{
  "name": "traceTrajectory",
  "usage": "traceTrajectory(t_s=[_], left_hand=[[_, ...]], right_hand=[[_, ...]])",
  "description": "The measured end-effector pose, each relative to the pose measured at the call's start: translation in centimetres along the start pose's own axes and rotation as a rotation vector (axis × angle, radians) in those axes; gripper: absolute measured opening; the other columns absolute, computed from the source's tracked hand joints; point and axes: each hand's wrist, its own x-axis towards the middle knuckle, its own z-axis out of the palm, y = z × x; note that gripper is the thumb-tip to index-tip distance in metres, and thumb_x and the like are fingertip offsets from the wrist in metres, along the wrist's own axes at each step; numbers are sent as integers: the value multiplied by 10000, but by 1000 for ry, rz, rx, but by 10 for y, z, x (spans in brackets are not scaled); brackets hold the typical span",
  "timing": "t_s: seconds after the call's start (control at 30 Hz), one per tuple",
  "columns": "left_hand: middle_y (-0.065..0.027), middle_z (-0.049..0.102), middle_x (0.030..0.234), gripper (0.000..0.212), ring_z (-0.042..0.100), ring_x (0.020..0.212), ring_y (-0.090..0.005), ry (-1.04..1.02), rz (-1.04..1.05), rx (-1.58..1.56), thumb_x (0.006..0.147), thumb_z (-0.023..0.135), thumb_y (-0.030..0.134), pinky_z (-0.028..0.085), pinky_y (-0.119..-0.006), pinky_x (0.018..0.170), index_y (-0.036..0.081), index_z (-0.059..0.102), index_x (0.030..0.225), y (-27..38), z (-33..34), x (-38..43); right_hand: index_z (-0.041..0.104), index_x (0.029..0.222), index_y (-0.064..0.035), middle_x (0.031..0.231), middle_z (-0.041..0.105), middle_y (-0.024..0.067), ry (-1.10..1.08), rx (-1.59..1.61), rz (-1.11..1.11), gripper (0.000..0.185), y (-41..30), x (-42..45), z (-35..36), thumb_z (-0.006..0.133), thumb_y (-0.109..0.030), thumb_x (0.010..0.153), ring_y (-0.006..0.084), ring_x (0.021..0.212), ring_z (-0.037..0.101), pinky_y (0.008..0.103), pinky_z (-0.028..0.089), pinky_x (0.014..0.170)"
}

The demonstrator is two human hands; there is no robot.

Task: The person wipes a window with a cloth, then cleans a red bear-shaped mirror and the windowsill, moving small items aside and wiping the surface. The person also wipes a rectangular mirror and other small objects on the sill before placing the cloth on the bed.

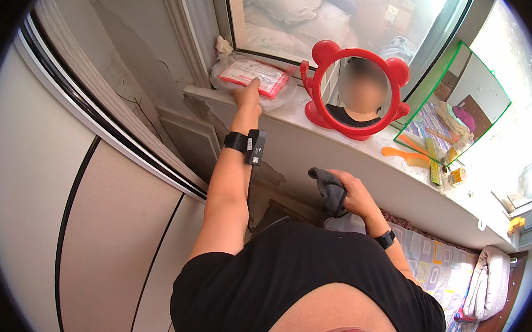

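My left hand reaches out to the windowsill, its thumb over the near edge of a red and white plastic packet. Clear plastic wrapping lies around that packet, and my other left fingers are mostly hidden. Bunched in my right hand is a dark grey cloth, held in front of the wall below the sill. To the right of the packet stands a round mirror with a red animal-shaped frame.
Farther right on the sill, a green-edged mirror leans near an orange comb, a yellow-green ruler and a small bottle. Wardrobe sliding doors rise at left. A bed with folded bedding lies at lower right.
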Motion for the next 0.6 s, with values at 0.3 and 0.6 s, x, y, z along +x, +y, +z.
traceTrajectory(t_s=[0.3, 0.6], left_hand=[[-142, 667, 1239, 485, 680, 1094, -314, -402, -193, -256, 889, 678, 140, 572, -483, 956, -1, 551, 1335, 38, -59, -2], [-160, 684, 1209, 426, 708, 990, -277, -549, -278, -447, 937, 606, 262, 601, -417, 780, 62, 590, 1313, 87, -101, -20]], right_hand=[[607, 1336, -45, 1297, 664, 206, -47, 118, 0, 538, -2, 16, 1, 618, 43, 805, 419, 1221, 607, 427, 472, 1041], [584, 1297, -96, 1351, 608, 204, 142, 75, -299, 604, -23, 82, 11, 605, 101, 726, 412, 1215, 589, 444, 472, 1022]])
